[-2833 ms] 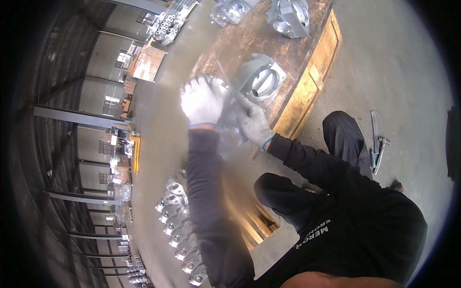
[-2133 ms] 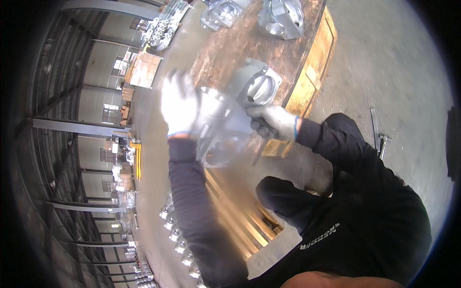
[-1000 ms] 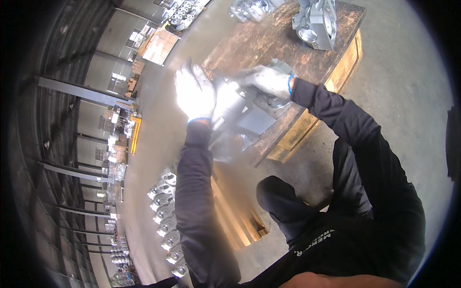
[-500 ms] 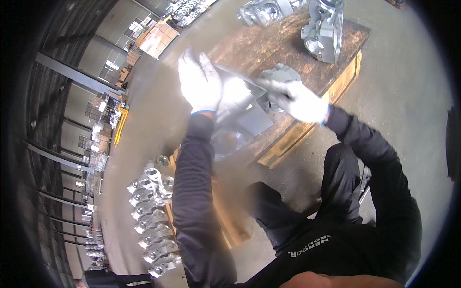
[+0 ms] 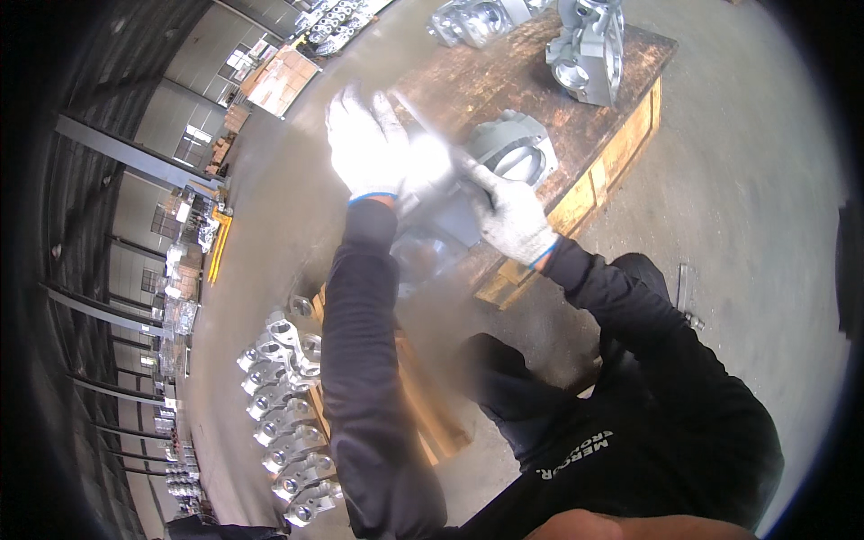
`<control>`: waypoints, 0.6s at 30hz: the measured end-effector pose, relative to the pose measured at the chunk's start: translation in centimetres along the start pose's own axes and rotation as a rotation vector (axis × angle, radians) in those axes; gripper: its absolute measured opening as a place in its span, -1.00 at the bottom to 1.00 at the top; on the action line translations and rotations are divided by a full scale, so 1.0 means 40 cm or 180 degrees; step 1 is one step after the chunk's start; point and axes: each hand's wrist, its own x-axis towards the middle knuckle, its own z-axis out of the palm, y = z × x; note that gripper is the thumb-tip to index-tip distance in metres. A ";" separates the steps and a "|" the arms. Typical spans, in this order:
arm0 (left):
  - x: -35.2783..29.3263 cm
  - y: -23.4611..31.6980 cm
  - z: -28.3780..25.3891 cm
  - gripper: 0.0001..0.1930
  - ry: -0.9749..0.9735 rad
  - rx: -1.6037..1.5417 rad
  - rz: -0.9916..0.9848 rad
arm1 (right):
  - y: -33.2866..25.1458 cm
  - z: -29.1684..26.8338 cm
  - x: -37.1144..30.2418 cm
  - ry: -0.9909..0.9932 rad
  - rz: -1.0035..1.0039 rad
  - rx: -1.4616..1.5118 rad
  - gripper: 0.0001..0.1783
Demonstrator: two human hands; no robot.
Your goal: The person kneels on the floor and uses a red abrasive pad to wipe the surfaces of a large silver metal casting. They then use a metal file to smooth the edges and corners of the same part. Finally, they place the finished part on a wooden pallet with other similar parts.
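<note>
My left hand [image 5: 367, 148], in a white glove with a blue cuff, rests at the left side of a grey metal casting [image 5: 450, 220], its fingers stretched and the thumb apart. My right hand [image 5: 511, 211], gloved alike, is closed round the near end of a thin bar-like tool [image 5: 416, 112]. This tool slants up and left across the casting towards my left hand. Strong glare and blur hide its exact kind and where it touches. Just beyond my right hand, a rounded casting part [image 5: 513, 148] with a wide opening stands on the wooden bench [image 5: 477, 85].
More castings stand on the bench, one upright [image 5: 589, 54] at its far right end and another [image 5: 477, 20] at the back. Several silver castings [image 5: 288, 423] are lined up at lower left beside wooden beams [image 5: 427, 396]. Stacked boxes [image 5: 281, 81] stand farther off.
My right hand has moved left and slightly down, closer to my left hand, taking the thin tool along. The rounded casting part shows more fully. The whole view has shifted slightly.
</note>
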 end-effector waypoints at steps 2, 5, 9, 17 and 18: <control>-0.003 -0.002 0.005 -0.51 -0.0020 0.0145 -0.0013 | -0.010 0.028 -0.011 0.0239 -0.0035 0.0281 -0.41; 0.002 -0.008 0.013 -0.56 0.0231 0.0464 0.0194 | -0.018 0.068 -0.016 0.0844 -0.0307 0.0473 -0.45; 0.001 0.000 0.006 -0.55 0.0079 0.0504 0.0253 | -0.041 0.096 -0.035 0.0598 0.0239 0.1111 -0.43; -0.041 0.105 -0.016 -0.44 -0.1655 0.1249 0.0380 | -0.040 0.121 -0.068 0.0920 0.0365 0.1373 -0.46; -0.049 0.116 -0.011 -0.45 -0.1447 0.1384 0.0455 | -0.025 0.133 -0.078 0.0915 0.0219 0.1661 -0.46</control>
